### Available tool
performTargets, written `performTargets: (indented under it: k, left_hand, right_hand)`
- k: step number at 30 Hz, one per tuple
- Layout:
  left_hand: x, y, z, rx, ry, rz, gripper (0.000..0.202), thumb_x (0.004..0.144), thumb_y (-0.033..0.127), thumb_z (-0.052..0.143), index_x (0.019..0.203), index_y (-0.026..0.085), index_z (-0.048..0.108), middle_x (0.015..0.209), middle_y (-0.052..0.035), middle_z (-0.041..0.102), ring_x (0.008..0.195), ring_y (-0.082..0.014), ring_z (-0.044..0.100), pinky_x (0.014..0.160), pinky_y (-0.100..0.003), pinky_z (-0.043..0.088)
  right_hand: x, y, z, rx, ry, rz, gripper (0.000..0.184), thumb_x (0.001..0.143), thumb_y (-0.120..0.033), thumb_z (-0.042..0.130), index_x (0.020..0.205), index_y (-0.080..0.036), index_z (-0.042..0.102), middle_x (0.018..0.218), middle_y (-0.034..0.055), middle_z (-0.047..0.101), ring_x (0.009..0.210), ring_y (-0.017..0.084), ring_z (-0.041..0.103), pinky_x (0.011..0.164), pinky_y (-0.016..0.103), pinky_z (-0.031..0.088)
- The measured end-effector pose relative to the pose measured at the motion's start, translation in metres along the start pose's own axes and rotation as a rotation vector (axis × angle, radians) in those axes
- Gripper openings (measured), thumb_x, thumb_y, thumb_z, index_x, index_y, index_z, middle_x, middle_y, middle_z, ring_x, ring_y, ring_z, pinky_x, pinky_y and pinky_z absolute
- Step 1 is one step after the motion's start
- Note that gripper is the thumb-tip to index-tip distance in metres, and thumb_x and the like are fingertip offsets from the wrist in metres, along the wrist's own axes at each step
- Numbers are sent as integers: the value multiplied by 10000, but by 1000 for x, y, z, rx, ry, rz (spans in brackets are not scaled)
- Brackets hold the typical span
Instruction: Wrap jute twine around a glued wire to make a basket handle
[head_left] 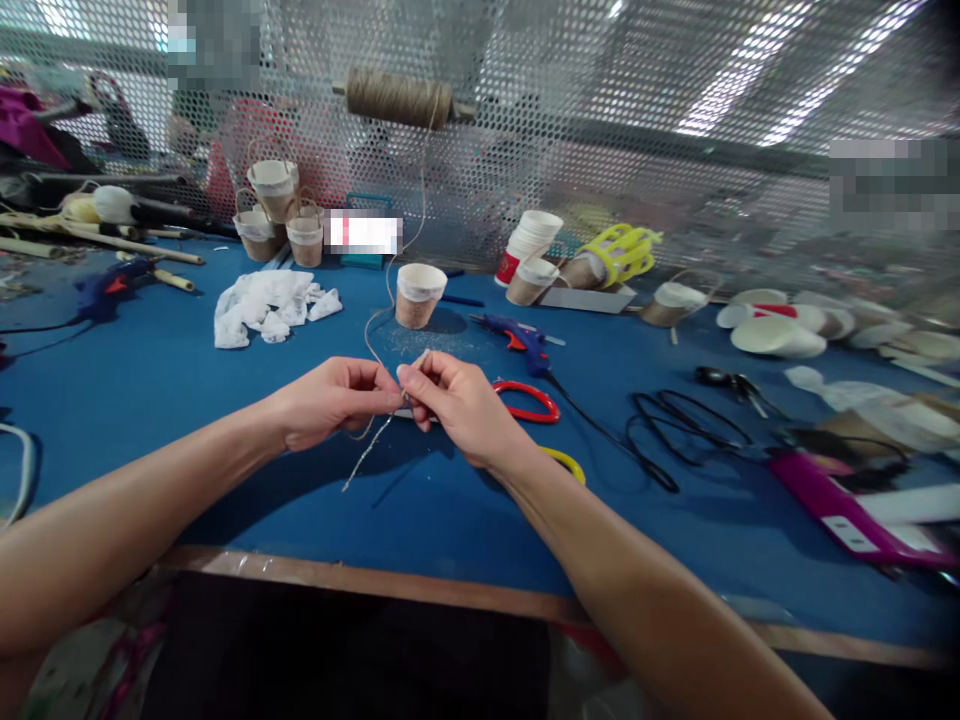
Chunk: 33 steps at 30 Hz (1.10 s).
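My left hand [330,400] and my right hand [457,400] meet over the blue table [150,390], both pinched on a thin piece of twine [367,450]. Its loose end hangs down and to the left below my fingers. The twine runs up from my hands to a spool of twine [399,97] mounted on the perforated screen. A twine-wrapped paper cup [418,294] stands just behind my hands.
Red-handled scissors [531,400] and a yellow handle [564,462] lie right of my right hand. A blue glue gun [521,338], black scissors [731,385], a white cloth [266,303], stacked cups [529,250] and finished little baskets [274,205] sit farther back. A person sits beyond the screen.
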<state>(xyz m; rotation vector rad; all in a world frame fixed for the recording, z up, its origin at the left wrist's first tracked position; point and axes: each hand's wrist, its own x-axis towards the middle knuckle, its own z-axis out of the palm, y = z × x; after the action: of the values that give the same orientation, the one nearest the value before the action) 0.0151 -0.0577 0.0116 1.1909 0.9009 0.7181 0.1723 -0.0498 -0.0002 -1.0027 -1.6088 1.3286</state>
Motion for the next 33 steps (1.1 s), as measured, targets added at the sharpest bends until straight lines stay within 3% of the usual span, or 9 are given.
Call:
performTargets:
  k: [7, 13, 21, 33]
  left_hand:
    - [0, 1, 0, -54, -8, -23, 193, 673, 220, 631, 594, 129, 481, 469, 76, 381, 390, -13, 235, 403, -196, 135]
    - [0, 1, -4, -55, -28, -32, 169, 678, 216, 621, 609, 132, 492, 497, 63, 423, 394, -15, 240, 404, -204, 128]
    - [-1, 5, -3, 103, -2, 15, 135, 713, 216, 569, 634, 124, 509, 550, 42, 456, 426, -24, 300, 413, -194, 209]
    - [0, 1, -1, 282, 74, 92, 168, 701, 259, 577, 625, 130, 498, 521, 51, 423, 449, -43, 323, 427, -204, 220]
  right_hand:
    - [-1, -3, 1, 39, 13, 1, 273, 730, -377, 594, 640, -163, 451, 506, -57, 442, 443, 57, 421, 407, 197, 365]
    - [-1, -2, 0, 175, -80, 33, 238, 723, -368, 600, 696, -163, 482, 567, -51, 474, 484, 58, 458, 445, 198, 387]
    - [0, -4, 0, 81, -40, 49, 266, 722, -385, 596, 674, -161, 463, 552, -55, 457, 460, 51, 439, 424, 194, 370]
    - [0, -2, 0, -76, -18, -15, 285, 746, -406, 565, 648, -164, 450, 512, -53, 444, 448, 62, 426, 427, 208, 383]
